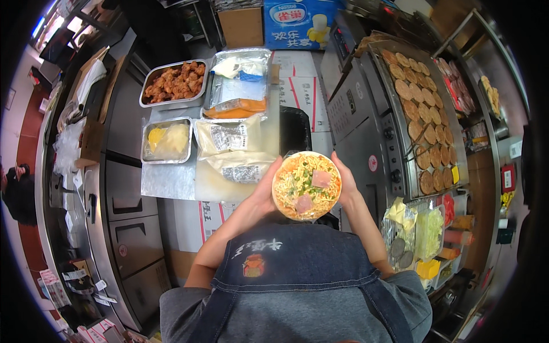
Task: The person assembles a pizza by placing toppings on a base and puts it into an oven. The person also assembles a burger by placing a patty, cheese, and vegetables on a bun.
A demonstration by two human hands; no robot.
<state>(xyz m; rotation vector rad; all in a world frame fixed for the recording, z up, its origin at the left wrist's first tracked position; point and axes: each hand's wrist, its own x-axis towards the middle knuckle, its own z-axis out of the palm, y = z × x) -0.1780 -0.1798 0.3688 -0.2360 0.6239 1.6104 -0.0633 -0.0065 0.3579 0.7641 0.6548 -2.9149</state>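
Between my two hands is a small round pizza (pixel 306 186) with a pale rim, its top facing up. Shredded cheese, green bits and pieces of pink ham cover it. Clear film seems to show at its lower edge. My left hand (pixel 269 191) is closed on the left side of the rim, and my right hand (pixel 346 182) grips the right side; some fingers are hidden beneath. Just left of the pizza, plastic bags of pale food (pixel 243 151) lie on a white board (pixel 214 186).
A metal tray of fried chicken (pixel 147 98), a tray with a clear bag (pixel 186 155) and a tray of packets (pixel 267 60) stand front-left. Browned patties cover a griddle (pixel 409 166) at right. Near my right elbow is shredded lettuce (pixel 430 231). Another person (pixel 20 194) appears far left.
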